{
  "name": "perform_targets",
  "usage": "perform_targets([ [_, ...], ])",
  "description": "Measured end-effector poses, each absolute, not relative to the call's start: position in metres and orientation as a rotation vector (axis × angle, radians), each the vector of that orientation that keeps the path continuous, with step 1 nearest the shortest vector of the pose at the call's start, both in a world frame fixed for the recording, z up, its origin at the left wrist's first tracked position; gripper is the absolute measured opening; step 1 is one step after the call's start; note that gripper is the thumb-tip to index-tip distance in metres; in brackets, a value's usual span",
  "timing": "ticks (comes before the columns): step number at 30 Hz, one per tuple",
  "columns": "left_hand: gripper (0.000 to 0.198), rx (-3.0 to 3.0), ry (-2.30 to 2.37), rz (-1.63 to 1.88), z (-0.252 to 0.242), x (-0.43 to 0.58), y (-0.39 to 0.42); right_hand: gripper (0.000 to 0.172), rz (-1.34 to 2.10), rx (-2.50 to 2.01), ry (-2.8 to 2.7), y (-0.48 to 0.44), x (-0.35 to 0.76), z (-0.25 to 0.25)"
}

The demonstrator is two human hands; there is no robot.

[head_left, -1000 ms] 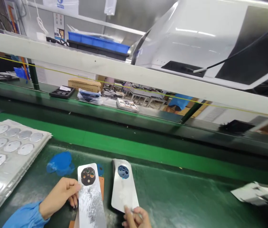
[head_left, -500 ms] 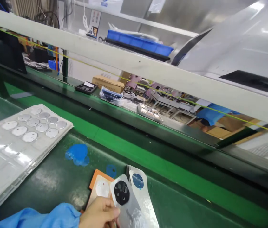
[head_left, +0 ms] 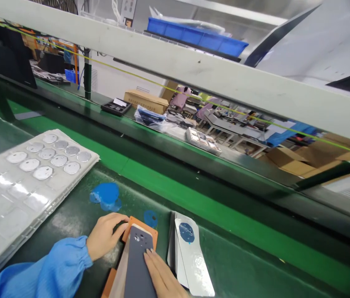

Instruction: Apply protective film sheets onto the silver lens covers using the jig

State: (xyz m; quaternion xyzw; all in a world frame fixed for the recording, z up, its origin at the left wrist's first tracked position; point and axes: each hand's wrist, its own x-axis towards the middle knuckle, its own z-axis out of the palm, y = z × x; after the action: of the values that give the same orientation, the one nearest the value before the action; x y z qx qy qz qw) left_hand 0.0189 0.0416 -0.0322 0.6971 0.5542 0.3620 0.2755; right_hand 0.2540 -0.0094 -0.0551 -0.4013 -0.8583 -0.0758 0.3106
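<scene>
A dark grey phone back cover [head_left: 140,263], camera holes at its upper end, lies over an orange fixture [head_left: 145,225]. A pale strip shows under the cover's left side. My left hand [head_left: 108,236], in a blue sleeve, has its thumb and fingertips around the fixture's upper left corner. On the cover's right side, the fingers of my right hand [head_left: 164,275] are stretched out flat. Right of the fixture is a fanned stack of silvery phone back covers [head_left: 193,256]; the top one bears a round blue film. The lower ends of fixture and dark cover leave the view.
To the left lies a clear plastic tray [head_left: 7,207] with several round silvery stickers [head_left: 47,153]. Blue film pieces [head_left: 106,194] stick to the green bench. A white beam [head_left: 175,54] crosses above, with a blue bin [head_left: 196,35] behind it. Cardboard boxes [head_left: 146,101] stand beyond.
My left hand has let go of a silvery cover and moved up-left to the fixture's corner. A dark grey cover now lies on the fixture, and my right hand has come into view on it.
</scene>
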Motion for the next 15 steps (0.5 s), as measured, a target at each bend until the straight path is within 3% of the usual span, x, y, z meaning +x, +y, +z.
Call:
perform_targets([
  [15, 0.034, 2.511, 1.177, 0.451, -0.029, 0.033, 0.046, 0.041, -0.257, -0.935, -2.574, 0.009, 0.255, -0.054],
])
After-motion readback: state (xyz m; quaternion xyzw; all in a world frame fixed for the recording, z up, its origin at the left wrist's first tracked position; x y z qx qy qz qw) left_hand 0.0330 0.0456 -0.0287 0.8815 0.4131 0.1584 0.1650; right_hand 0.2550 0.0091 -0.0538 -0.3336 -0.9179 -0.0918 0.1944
